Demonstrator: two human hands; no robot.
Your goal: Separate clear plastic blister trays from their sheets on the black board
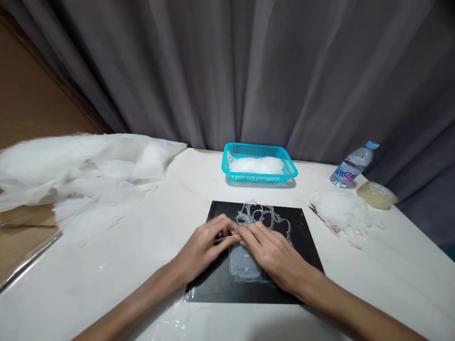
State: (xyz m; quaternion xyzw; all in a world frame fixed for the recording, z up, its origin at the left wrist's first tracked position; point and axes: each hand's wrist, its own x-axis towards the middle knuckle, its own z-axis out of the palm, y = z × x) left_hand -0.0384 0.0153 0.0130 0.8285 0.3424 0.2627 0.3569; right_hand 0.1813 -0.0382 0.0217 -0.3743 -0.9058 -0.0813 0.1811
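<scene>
My left hand (211, 241) is closed in a pinch on a thin pale strip (222, 239), whose exact kind I cannot make out. My right hand (272, 253) meets it fingertip to fingertip, its fingers bent together; what they hold is hidden beneath them. Under both hands lies a translucent plastic piece (245, 266), box-like with rounded corners, partly covered by my right hand. Just beyond the fingers, looping clear plastic offcuts (261, 214) spread over the black mat (213, 289).
A turquoise basket (259, 178) with white fluffy filling (256, 165) stands at the back. Bagged white stuffing (85, 161) is on the left. To the right are scissors (322, 217) partly under loose fluff (337, 208), a water bottle (351, 166) and a tape roll (377, 195).
</scene>
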